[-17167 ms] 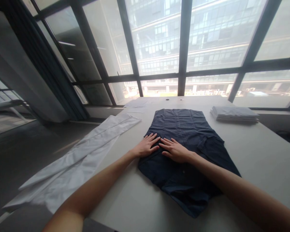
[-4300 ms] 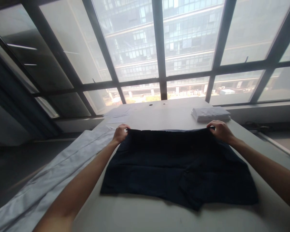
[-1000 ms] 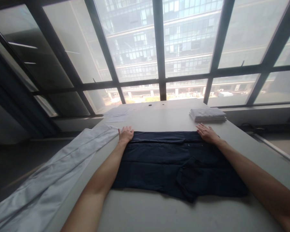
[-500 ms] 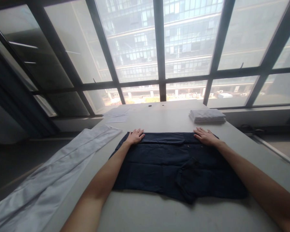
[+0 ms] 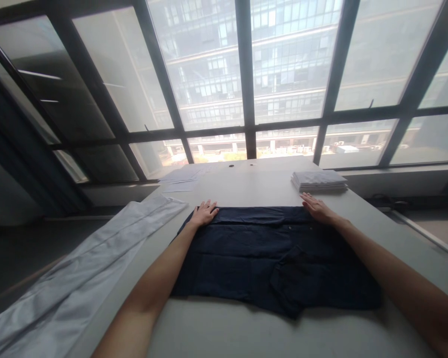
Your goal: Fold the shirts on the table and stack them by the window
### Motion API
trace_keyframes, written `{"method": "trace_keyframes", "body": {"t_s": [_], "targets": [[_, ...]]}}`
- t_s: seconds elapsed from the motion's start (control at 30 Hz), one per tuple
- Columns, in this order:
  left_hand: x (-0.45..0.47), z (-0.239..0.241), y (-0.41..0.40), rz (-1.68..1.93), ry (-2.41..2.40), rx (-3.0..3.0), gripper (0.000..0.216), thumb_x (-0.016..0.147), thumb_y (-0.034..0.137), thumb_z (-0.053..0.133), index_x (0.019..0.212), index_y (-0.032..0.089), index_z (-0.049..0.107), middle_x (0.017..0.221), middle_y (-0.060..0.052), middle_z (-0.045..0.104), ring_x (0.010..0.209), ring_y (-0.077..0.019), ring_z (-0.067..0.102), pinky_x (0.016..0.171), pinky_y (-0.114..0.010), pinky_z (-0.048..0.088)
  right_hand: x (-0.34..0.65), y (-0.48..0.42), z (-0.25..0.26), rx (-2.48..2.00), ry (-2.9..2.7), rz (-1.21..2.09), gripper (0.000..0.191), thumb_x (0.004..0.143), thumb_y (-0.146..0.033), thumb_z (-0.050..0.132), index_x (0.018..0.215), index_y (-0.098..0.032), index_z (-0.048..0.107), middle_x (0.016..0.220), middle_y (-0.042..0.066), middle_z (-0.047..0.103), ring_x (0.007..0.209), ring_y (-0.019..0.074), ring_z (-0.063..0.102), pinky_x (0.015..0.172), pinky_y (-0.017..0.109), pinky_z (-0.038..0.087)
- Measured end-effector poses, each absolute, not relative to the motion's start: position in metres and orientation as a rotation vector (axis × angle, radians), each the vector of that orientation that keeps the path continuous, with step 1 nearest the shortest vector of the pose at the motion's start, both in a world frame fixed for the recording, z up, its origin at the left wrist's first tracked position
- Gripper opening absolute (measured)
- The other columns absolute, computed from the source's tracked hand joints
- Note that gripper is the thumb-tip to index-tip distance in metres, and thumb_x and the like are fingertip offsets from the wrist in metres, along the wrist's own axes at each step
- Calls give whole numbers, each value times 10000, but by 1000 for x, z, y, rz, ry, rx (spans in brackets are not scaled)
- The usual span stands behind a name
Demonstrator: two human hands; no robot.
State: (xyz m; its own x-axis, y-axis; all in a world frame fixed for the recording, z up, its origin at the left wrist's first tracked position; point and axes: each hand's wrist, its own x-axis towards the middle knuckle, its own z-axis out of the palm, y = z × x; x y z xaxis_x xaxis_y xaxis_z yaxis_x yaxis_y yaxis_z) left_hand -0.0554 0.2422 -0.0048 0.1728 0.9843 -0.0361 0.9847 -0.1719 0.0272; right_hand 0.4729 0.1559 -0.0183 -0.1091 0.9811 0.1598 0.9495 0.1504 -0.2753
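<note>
Daylight is pouring through tall windows point(image 5: 212, 99) onto a white tabletop point(image 5: 242, 186), whose far edge is running beneath the panes. A navy garment point(image 5: 227, 243) is lying across the tabletop's nearer half, doubled over, its long far fold running roughly parallel to that far edge. A few seconds ago both hands were pinching that side up off the surface; now it is resting down, and the cloth is looking flatter, with some creases showing and a pointed lower part sticking out toward the wearer.

The two hands are standing well apart, fingers extended, neither one clamping on anything. The left hand point(image 5: 204, 214) is lying palm down on the garment's far left corner. The right hand point(image 5: 318, 209) is sitting at the far right corner, having just moved slightly outward, its fingertips reaching past the fold; how firmly it is pressing, one cannot tell.

Near the tabletop's far right corner a stack of folded white cloth point(image 5: 319, 180) is sitting just beyond the right hand. White fabric point(image 5: 97, 268) is spreading over the left edge, and papers point(image 5: 179, 176) are lying near the far left corner.
</note>
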Motion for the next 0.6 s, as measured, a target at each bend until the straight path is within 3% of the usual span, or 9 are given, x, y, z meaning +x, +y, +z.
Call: {"method": "trace_keyframes", "body": {"t_s": [0.13,0.37,0.6], "targets": [[-66,-3,236,34,1890,2450,655,1048,602,187,1634,321,270,1722,-40,118,1583,-317,97,1231,-607,146,467,146,-5,-1855,-2096,125,723,1044,-531,81,1603,-159,348,1675,138,264,1560,325,191,1204,628,251],[-131,-6,201,10,1628,2644,684,1034,656,228,1611,308,341,1699,-44,197,1568,-294,192,1241,-503,223,482,82,-27,-1857,-2226,48,690,1036,-596,190,1615,-251,340,1681,82,259,1558,326,204,1233,619,211],[-145,-4,185,15,1606,2672,729,1029,683,182,1609,275,351,1693,-39,226,1564,-261,216,1250,-465,207,504,51,-51,-1907,-2220,80,672,1012,-625,249,1608,-331,352,1697,10,205,1565,310,162,1249,586,204]]}}
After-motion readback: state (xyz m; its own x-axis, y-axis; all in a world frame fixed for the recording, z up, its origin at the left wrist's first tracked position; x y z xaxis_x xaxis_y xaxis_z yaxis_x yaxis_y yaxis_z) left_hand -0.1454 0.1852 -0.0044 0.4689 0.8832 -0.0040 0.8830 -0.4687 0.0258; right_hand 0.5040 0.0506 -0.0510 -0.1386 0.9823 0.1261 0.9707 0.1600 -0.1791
